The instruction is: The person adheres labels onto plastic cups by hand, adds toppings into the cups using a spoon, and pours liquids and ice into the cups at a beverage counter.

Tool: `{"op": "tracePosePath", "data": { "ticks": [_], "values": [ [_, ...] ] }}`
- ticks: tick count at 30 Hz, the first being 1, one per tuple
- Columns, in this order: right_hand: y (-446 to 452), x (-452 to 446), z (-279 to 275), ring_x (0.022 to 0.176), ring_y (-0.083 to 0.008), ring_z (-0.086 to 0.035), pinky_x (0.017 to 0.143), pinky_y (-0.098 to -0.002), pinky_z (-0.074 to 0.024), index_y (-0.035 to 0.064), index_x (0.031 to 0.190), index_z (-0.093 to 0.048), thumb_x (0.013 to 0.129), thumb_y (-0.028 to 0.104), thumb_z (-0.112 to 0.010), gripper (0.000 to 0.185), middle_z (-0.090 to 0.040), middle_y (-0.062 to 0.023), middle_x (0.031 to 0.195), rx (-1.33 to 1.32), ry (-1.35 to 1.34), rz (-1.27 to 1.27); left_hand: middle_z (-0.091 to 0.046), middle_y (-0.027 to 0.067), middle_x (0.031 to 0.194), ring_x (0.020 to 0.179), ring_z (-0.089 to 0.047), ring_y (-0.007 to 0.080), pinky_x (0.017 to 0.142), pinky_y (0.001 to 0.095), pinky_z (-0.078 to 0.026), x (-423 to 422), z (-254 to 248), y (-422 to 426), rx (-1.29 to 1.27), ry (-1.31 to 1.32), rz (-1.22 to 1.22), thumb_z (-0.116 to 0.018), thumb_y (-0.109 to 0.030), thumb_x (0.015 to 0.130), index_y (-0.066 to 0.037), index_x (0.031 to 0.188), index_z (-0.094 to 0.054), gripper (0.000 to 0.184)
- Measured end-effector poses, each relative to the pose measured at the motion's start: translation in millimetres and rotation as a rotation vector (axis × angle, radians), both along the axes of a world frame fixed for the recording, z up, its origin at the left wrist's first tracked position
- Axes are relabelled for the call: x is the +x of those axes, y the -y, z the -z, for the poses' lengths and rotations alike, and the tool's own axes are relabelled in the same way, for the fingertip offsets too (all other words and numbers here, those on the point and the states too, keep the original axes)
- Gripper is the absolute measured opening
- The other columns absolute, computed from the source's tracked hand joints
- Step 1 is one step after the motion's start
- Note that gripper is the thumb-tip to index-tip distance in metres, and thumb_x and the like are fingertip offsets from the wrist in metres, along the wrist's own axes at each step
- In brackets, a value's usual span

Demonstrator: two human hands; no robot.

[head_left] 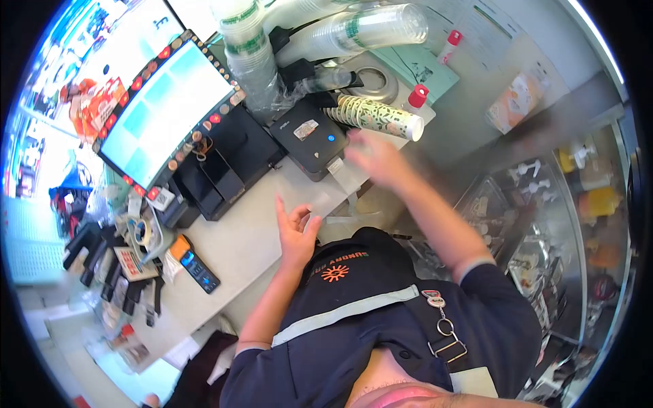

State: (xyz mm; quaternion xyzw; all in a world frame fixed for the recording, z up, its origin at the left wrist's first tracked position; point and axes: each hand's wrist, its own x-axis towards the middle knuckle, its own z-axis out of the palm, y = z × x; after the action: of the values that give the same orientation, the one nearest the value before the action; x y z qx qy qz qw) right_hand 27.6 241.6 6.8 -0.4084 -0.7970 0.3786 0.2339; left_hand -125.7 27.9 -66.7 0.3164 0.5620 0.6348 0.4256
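My left hand (296,234) is over the front part of the counter with its index finger stretched out and its fingers apart, holding nothing. My right hand (375,159) is beside the front right corner of a black label printer (309,136) with a blue light. Motion smears its fingers, so whether they hold anything is unclear. A white paper strip (343,174) sticks out of the printer just below that hand. Right behind the hand lies a stack of leaf-patterned paper cups (377,117).
A screen (166,112) stands at left, beside a black box (238,160). Stacked clear plastic cups (354,32) fill the back. A handheld terminal (197,266) lies on the white counter (235,248) near tape and cables. Metal shelving with bottles (598,202) is at right.
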Motion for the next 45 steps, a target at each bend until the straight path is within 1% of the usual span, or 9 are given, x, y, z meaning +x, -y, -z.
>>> {"op": "tracePosePath", "data": {
  "ticks": [4,10,15,18,19,23,26,33,45],
  "values": [
    [-133.5,-89.6,27.6,0.117,-0.0357,-0.059,0.104,-0.0588,-0.0357,0.008,0.133,-0.056,0.082,0.043,-0.072,0.064,-0.065,-0.017,0.123,0.687,0.167,0.347,-0.035,0.0216,0.149,0.115,-0.062,0.0297,0.094,0.0371,-0.051,-55.0,-15.5,20.3,0.045,0.055,-0.015,-0.057,0.004,0.093,-0.022,0.156,0.019,0.102],
    [-153.7,-103.1,8.7,0.105,-0.0333,-0.066,0.108,-0.0724,-0.0188,0.0102,0.112,-0.07,0.074,0.052,-0.074,0.057,-0.072,-0.015,0.103,0.474,0.569,0.286,-0.028,0.0218,0.153,0.116,-0.061,0.0377,0.096,0.0467,-0.052,-103.4,-6.3,38.7,0.101,0.074,-0.114,-0.057,0.002,0.093,-0.026,0.156,0.018,0.102],
    [-35.5,-31.8,-4.6,0.096,-0.0292,-0.066,0.091,-0.0469,-0.0474,0.005,0.112,-0.056,0.076,0.033,-0.077,0.05,-0.064,-0.0121,0.103,0.447,-0.386,0.627,-0.029,0.0112,0.155,0.127,-0.051,0.0436,0.102,0.0581,-0.045,-111.1,-26.8,14.5,0.152,0.155,-0.103,-0.059,-0.02,0.096,-0.03,0.157,0.012,0.094],
    [75.9,-25.3,7.0,0.085,-0.0089,-0.058,0.072,-0.0298,-0.0507,0.0076,0.113,-0.046,0.081,0.017,-0.08,0.048,-0.057,-0.001,0.093,-0.396,-0.96,0.349,-0.029,0.0126,0.155,0.132,-0.045,0.0434,0.103,0.058,-0.044,-96.7,-42.9,-27.8,0.179,0.278,-0.038,-0.062,-0.027,0.095,-0.032,0.157,0.011,0.096],
    [99.5,-38.5,46.9,0.074,-0.0105,-0.058,0.068,-0.0314,-0.0514,0.0076,0.111,-0.046,0.08,0.018,-0.081,0.048,-0.056,-0.0014,0.089,-0.014,-0.785,0.332,-0.028,0.014,0.156,0.132,-0.046,0.0443,0.106,0.0591,-0.04,-91.2,-41.3,-42.4,0.329,0.361,0.165,-0.061,-0.033,0.096,-0.033,0.157,0.01,0.093],
    [183.9,-20.9,9.5,0.093,-0.0196,-0.06,0.077,-0.0329,-0.0492,0.0073,0.11,-0.048,0.08,0.026,-0.08,0.048,-0.058,-0.0103,0.101,-0.472,-0.432,-0.128,-0.032,0.0204,0.153,0.122,-0.055,0.0452,0.098,0.0555,-0.049,-83.3,-73.3,-67.0,0.131,0.276,0.684,-0.079,-0.049,0.079,-0.024,0.158,0.007,0.119],
    [187.1,16.3,-17.1,0.11,-0.0276,-0.059,0.09,-0.041,-0.0432,0.0089,0.11,-0.055,0.077,0.035,-0.082,0.05,-0.061,-0.0132,0.116,0.134,-0.236,0.005,-0.033,0.0214,0.152,0.109,-0.062,0.045,0.082,0.0525,-0.058,-80.5,-84.9,-59.9,0.013,0.346,0.962,-0.085,-0.042,0.069,-0.023,0.157,0.01,0.131],
    [189.2,53.2,-45.1,0.095,-0.0154,-0.065,0.098,-0.0439,-0.0361,0.0159,0.098,-0.073,0.087,0.023,-0.073,0.014,-0.071,0.0054,0.092,0.152,-0.101,-0.466,-0.016,0.0281,0.157,0.121,-0.055,0.0437,0.092,0.0478,-0.052,-55.7,-61.3,-37.9,-0.164,0.536,1.185,-0.085,-0.039,0.072,-0.024,0.156,0.022,0.137],
    [112.3,-1.6,-127.6,0.072,-0.0194,-0.064,0.082,-0.0391,-0.0434,0.0092,0.085,-0.07,0.086,0.014,-0.071,0.005,-0.069,-0.0024,0.076,0.225,-0.034,-0.441,-0.028,0.0262,0.154,0.12,-0.059,0.0367,0.1,0.0429,-0.048,-66.3,-85.8,-42.4,-0.361,0.412,1.45,-0.087,-0.052,0.064,0.004,0.154,-0.015,0.128]
  ]
}}
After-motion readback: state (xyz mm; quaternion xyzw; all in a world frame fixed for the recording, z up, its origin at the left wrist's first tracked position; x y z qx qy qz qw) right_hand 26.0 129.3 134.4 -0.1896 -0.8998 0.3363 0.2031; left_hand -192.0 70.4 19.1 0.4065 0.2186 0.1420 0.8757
